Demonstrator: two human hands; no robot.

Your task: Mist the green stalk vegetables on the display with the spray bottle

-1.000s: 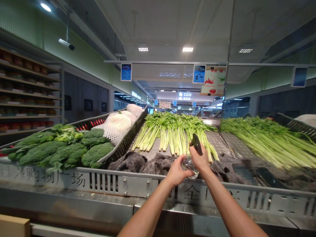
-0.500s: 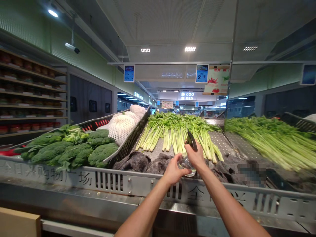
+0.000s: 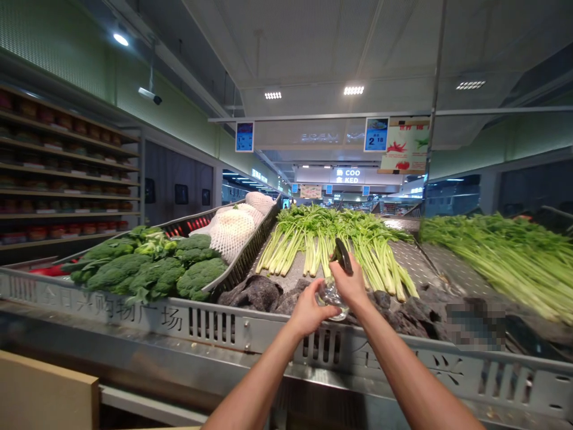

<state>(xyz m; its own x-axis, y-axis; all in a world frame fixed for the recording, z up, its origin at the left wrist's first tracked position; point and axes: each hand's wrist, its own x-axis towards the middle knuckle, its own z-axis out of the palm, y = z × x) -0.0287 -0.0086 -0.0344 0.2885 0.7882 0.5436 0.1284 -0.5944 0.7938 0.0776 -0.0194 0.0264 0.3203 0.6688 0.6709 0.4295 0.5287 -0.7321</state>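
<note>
A clear spray bottle (image 3: 332,294) with a black trigger head is held between both hands, above the front edge of the display. My left hand (image 3: 310,312) curls around its transparent body from the left, thumb across the front. My right hand (image 3: 350,282) is closed around the neck just under the black head; its fingertips are partly hidden. Just beyond the bottle, bunches of celery (image 3: 316,239) lie on a perforated metal sheet, stalk ends toward me. Dark grey cloth (image 3: 255,292) is bunched along the front, below and beside the hands.
To the left sit broccoli heads (image 3: 147,269) and foam-netted produce (image 3: 233,230) behind a black crate side (image 3: 250,254). A grey slotted rail (image 3: 215,325) runs along the front. A mirror (image 3: 501,257) at right reflects the celery. Shelves of jars (image 3: 67,173) stand far left.
The view has turned slightly left, so the display sits farther right in the picture. Both hands keep the same grip on the spray bottle, now slightly farther left against the celery.
</note>
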